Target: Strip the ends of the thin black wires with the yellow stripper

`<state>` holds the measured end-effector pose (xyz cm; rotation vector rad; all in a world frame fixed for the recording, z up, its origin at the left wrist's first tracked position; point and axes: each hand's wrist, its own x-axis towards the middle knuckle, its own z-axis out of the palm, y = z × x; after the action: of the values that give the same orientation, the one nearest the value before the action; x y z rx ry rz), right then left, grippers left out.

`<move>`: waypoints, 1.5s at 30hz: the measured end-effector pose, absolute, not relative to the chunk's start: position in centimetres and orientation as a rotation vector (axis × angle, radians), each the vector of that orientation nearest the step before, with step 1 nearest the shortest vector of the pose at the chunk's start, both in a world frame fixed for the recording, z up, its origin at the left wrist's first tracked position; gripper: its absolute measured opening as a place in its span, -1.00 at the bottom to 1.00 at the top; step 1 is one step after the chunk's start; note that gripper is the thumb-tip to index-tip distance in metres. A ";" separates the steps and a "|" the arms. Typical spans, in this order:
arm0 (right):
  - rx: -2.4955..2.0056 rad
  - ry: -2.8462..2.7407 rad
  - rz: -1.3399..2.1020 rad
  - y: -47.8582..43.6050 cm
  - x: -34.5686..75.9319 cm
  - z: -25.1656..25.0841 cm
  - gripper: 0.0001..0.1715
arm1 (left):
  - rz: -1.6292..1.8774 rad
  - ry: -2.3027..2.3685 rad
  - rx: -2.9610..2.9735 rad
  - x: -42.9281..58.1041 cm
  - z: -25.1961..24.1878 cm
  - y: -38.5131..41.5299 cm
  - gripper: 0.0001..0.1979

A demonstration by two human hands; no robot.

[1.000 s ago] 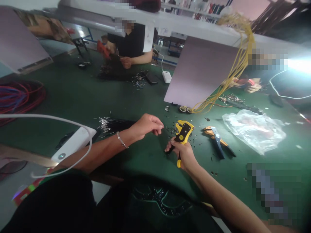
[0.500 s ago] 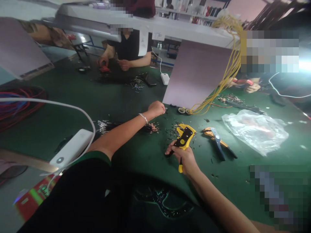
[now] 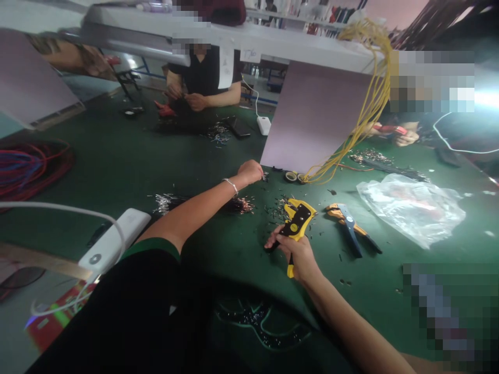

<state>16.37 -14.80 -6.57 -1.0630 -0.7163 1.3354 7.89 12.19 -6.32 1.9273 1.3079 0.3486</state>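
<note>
My left hand [image 3: 249,172], with a thin bracelet on its wrist, rests with curled fingers over a bundle of black wires with bare metal ends [image 3: 202,204]. Whether those fingers pinch something small, I cannot tell. My right hand [image 3: 292,252] grips the handle of a yellow and black wire stripper [image 3: 298,221]. Many small cut bits and metal pieces [image 3: 278,210] lie scattered around the stripper on the green mat [image 3: 117,156]. A blue and orange stripping tool [image 3: 349,223] lies to the right of my right hand.
A co-worker [image 3: 205,78] across the mat handles a red tool [image 3: 166,110]. A yellow wire bunch [image 3: 370,98] hangs from a white shelf [image 3: 273,44] above a grey panel [image 3: 314,117]. A plastic bag [image 3: 409,210] lies right; a white power strip [image 3: 111,241] lies left.
My left hand has moved forward across the wire bundle, away from me. My right hand and the stripper have stayed almost still. The co-worker's red tool has shifted.
</note>
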 end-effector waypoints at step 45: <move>-1.080 -0.716 1.319 -14.9 16.8 -6.3 -0.85 | 0.243 1.111 2.301 4.8 -5.3 12.7 -0.84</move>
<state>16.75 -14.87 -6.32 -1.0802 -0.7156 1.3186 4.78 12.67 -5.33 2.3012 1.1108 0.2429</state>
